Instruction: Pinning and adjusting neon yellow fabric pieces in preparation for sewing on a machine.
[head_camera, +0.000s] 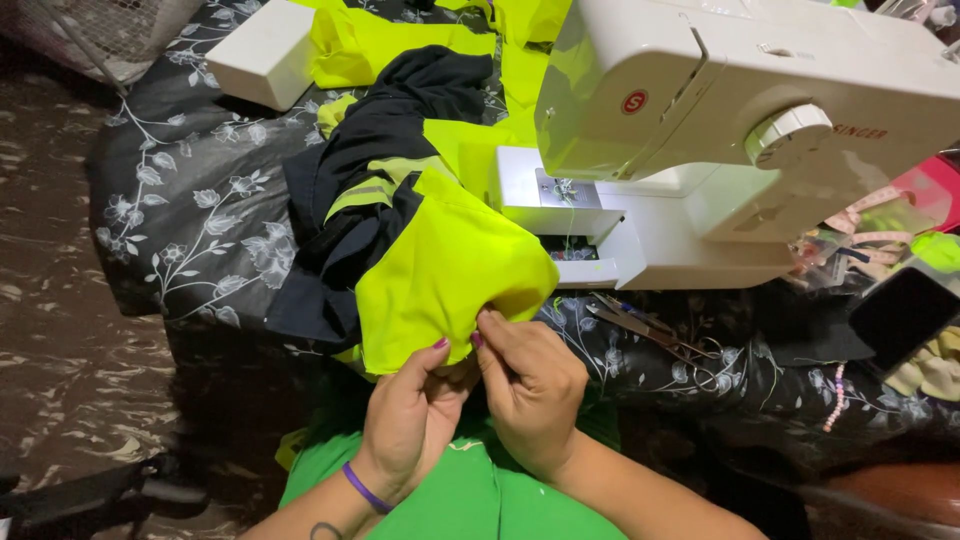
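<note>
Both hands pinch the hem of a neon garment

Below the white sewing machine (740, 130), the neon yellow and navy garment (430, 250) spills over a black cloth with a grey flower print (190, 210); left hand (410, 415) and right hand (530, 385) sit side by side, each grip closed on the garment's lower yellow edge; a purple band circles the left wrist; scissors (650, 335) lie just right of the hands; a round red badge marks the machine's front; a white box-shaped part (265, 55) rests top left
</note>
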